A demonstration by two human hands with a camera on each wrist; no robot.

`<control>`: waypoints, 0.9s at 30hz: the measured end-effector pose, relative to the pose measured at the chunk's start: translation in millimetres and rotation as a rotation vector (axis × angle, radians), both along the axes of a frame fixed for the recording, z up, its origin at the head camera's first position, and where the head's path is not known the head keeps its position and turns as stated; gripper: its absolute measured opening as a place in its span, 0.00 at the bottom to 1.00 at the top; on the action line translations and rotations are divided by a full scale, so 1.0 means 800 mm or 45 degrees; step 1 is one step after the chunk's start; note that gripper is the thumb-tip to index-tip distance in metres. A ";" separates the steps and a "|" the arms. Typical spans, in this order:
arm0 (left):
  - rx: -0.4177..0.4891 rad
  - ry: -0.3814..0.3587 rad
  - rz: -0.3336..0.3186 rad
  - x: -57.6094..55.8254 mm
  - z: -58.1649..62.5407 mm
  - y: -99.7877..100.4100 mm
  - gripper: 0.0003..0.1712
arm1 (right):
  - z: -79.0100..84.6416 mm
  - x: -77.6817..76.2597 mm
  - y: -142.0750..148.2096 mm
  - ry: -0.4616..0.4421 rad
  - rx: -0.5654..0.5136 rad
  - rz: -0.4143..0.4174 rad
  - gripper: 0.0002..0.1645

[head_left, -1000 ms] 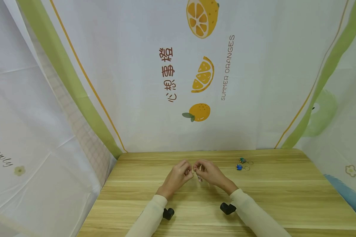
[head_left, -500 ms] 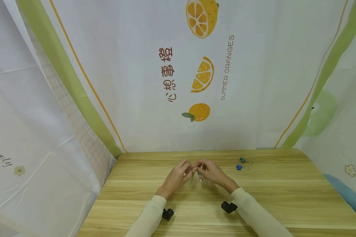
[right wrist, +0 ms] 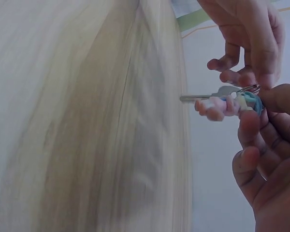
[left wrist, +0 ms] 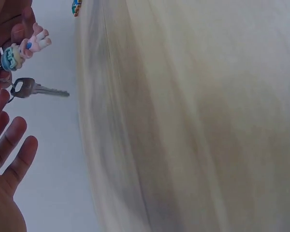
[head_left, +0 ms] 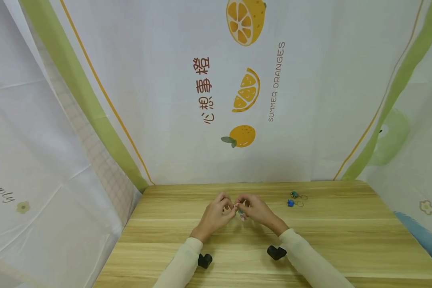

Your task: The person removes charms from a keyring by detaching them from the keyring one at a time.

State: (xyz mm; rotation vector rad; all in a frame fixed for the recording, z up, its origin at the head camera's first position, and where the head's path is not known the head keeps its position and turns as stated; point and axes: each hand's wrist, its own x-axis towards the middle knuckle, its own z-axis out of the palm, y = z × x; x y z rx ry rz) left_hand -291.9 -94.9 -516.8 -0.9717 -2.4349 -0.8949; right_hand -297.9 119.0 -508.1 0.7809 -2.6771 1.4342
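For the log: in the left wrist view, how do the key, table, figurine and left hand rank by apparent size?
Largest to smallest:
1. Table, filling most of the picture
2. Left hand, cut off by the edge
3. Figurine
4. Key, similar in length to the figurine but slimmer

The flat, toothed grey key (left wrist: 40, 90) and thin round silvery ring (right wrist: 254, 88) look metal (the ring shiny), the small pink-and-blue figurine (left wrist: 26, 49) smooth plastic, the broad yellow-brown tabletop (head_left: 237, 252) streaky-grained wood.
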 end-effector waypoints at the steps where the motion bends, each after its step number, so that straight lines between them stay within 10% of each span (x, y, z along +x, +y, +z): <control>1: -0.001 -0.005 0.002 0.000 0.000 0.000 0.05 | -0.001 0.000 0.000 -0.003 -0.008 0.006 0.08; 27: 0.078 -0.058 0.022 0.002 0.004 0.004 0.06 | -0.005 0.006 -0.006 -0.005 -0.028 -0.075 0.05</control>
